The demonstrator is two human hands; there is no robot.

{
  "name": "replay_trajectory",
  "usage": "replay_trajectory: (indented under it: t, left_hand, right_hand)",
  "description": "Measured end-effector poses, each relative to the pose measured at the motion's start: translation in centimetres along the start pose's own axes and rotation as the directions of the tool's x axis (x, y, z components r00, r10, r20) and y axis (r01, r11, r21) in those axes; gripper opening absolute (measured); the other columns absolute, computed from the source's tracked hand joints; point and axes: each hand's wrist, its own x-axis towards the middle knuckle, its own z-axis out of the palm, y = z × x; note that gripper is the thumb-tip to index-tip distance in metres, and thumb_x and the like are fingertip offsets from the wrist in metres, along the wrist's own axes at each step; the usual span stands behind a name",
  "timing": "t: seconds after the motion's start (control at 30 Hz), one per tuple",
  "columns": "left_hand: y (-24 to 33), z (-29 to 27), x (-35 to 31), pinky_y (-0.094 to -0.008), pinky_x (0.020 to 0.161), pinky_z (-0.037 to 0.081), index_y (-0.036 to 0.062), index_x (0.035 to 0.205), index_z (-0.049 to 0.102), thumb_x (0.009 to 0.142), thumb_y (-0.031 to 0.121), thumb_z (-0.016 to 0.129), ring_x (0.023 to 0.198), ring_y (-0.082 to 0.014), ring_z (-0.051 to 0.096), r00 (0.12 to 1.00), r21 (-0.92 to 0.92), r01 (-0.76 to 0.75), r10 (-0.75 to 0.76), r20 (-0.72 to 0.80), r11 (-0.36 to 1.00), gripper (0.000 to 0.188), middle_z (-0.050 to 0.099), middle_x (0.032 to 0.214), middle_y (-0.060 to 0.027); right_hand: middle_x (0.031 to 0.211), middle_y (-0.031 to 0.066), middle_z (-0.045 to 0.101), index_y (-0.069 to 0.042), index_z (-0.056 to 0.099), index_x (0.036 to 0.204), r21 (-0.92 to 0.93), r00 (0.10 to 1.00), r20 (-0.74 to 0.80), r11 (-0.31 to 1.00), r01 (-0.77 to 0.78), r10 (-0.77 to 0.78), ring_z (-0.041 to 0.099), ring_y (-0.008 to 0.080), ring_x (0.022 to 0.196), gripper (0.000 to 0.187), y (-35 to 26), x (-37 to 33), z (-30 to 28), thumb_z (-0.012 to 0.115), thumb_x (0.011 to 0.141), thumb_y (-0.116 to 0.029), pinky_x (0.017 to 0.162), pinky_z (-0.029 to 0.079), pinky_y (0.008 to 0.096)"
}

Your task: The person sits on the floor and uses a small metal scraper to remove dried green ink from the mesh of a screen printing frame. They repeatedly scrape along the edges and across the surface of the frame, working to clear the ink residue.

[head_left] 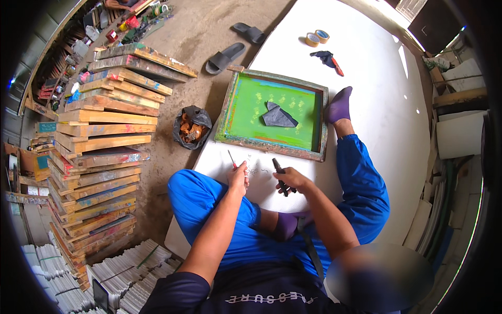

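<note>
Above the white surface point(397, 157), your left hand point(239, 179) gripped a slim red-handled tool point(234, 165) and your right hand point(295, 180) a black tool point(278, 166); beyond lay the framed screen point(269, 149), touched by neither, dark cloth point(278, 117) inside. Work finished or left couldn't be judged.

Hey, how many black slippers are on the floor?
2. One slipper lies on the floor beyond the black bag; the other slipper lies farther off, near the edge of the white platform. More could hide in the far clutter.
</note>
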Motion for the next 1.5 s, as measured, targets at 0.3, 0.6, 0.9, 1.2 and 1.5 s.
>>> replay_trajectory:
  t: [0.3, 0.6, 0.9, 1.2, 1.5]
  left_hand:
    - [-0.1, 1.2, -1.2, -0.0265, 0.033, 0.033, 0.0049, 0.089, 0.063, 0.092, 0.032, 0.070, 0.038, -0.0087, 0.043, 0.982, 0.114, -0.145, 0.128, 0.142, 0.983, 0.028, 0.054, 0.069, 0.0004]
    - [0.3, 1.9, -1.7, -0.0259, 0.034, 0.033, 0.0056, 0.087, 0.064, 0.093, 0.032, 0.069, 0.038, -0.0083, 0.043, 0.981, 0.127, -0.154, 0.137, 0.138, 0.980, 0.027, 0.054, 0.067, 0.0012]
    - [1.1, 2.3, -2.5, -0.0265, 0.034, 0.032, 0.0068, 0.083, 0.062, 0.093, 0.031, 0.070, 0.038, -0.0090, 0.043, 0.976, 0.092, -0.162, 0.146, 0.163, 0.982, 0.027, 0.053, 0.065, 0.0009]
    - [1.3, 2.9, -2.3, -0.0262, 0.034, 0.032, 0.0043, 0.084, 0.062, 0.093, 0.030, 0.069, 0.038, -0.0090, 0.043, 0.967, 0.089, -0.190, 0.171, 0.187, 0.978, 0.029, 0.054, 0.065, 0.0004]
    - [1.2, 3.2, -2.1, -0.0256, 0.036, 0.034, 0.0010, 0.089, 0.062, 0.092, 0.033, 0.070, 0.041, -0.0088, 0.043, 0.961, 0.120, -0.190, 0.160, 0.225, 0.974, 0.033, 0.054, 0.074, -0.0027]
  right_hand:
    - [0.084, 0.0259, 0.068, 0.013, 0.056, 0.114, 0.100, 0.994, -0.037, 0.990, -0.098, 0.102, 0.072, 0.0313, 0.064, 0.048, -1.4, -0.3, -6.4, 0.062, 0.098, -0.032, 0.043, 0.059, 0.0412]
    - [0.095, 0.0306, 0.069, 0.009, 0.052, 0.122, -0.002, 0.974, 0.037, 0.975, -0.223, 0.223, 0.074, 0.0371, 0.073, 0.050, -2.9, 0.6, -8.1, 0.062, 0.098, -0.034, 0.052, 0.061, 0.0471]
    - [0.100, 0.0316, 0.070, 0.004, 0.048, 0.133, -0.133, 0.906, 0.120, 0.911, -0.390, 0.405, 0.075, 0.0368, 0.077, 0.050, -6.1, 0.3, -10.0, 0.057, 0.098, -0.031, 0.057, 0.061, 0.0473]
    - [0.072, 0.0171, 0.067, 0.003, 0.063, 0.100, -0.174, 0.951, -0.083, 0.935, -0.308, 0.298, 0.066, 0.0240, 0.051, 0.030, -4.5, 0.4, -8.0, 0.059, 0.093, -0.026, 0.040, 0.051, 0.0379]
    - [0.065, 0.0151, 0.065, 0.007, 0.062, 0.081, -0.062, 0.900, -0.429, 0.991, -0.119, 0.081, 0.063, 0.0218, 0.048, 0.035, -1.8, 0.4, -1.8, 0.054, 0.093, -0.025, 0.040, 0.049, 0.0360]
